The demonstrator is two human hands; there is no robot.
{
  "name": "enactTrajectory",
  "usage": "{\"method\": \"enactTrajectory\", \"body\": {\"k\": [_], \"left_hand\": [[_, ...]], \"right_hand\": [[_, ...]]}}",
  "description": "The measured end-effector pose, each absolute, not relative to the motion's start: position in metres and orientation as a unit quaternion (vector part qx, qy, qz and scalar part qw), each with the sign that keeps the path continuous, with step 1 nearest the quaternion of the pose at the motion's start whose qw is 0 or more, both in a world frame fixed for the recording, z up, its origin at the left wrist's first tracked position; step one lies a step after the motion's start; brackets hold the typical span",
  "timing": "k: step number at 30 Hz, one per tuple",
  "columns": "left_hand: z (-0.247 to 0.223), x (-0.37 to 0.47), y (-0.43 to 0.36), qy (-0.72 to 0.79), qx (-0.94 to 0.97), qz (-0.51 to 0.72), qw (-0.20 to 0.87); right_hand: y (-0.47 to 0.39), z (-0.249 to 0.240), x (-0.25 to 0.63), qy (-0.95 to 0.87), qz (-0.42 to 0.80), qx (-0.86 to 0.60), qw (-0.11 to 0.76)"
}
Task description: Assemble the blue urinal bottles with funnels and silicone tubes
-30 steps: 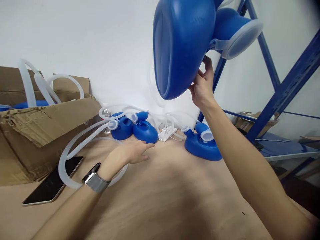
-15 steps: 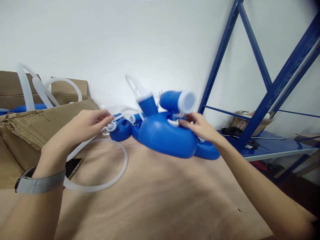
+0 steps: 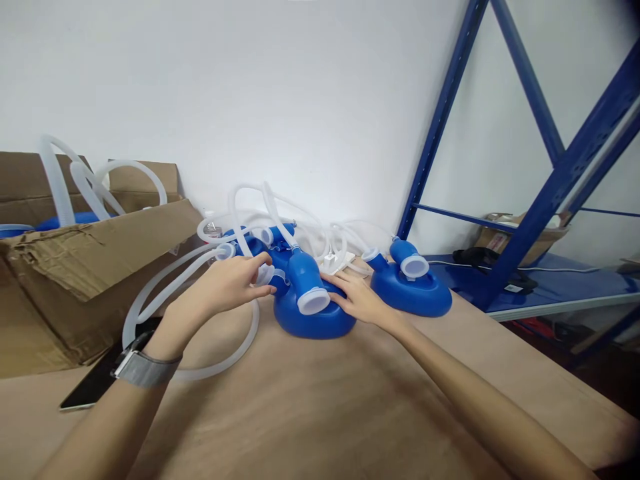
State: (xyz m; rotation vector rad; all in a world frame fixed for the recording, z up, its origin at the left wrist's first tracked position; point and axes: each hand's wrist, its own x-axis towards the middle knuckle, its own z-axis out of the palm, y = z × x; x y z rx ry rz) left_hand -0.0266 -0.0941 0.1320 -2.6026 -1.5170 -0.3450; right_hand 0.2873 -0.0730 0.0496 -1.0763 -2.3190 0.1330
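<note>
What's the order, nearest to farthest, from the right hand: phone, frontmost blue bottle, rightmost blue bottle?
1. Frontmost blue bottle: touched by the right hand.
2. Rightmost blue bottle: on the hand's right side.
3. Phone: far left.

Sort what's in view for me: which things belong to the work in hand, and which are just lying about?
Seem to belong:
- nearest blue bottle, right hand on it
- blue bottle to its right
- clear hoses
- cardboard box with similar hoses

Likely just lying about:
- phone
- power strip
- black bundle on the shelf
</note>
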Motion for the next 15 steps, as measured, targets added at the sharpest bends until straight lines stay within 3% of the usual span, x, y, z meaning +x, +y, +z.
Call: {"method": "enactTrajectory", "body": {"k": [9, 15], "left_hand": [[0.088, -0.018, -0.116, -0.398, -0.864, -0.152, 0.27], [0.093, 0.003, -0.11, -0.368, -0.877, -0.108, 0.29]], "right_hand": [[-0.093, 0.069, 0.298, -0.877, 0.128, -0.391, 0.248], [-0.093, 0.065, 0.282, -0.883, 0.16, -0.365, 0.248]]}}
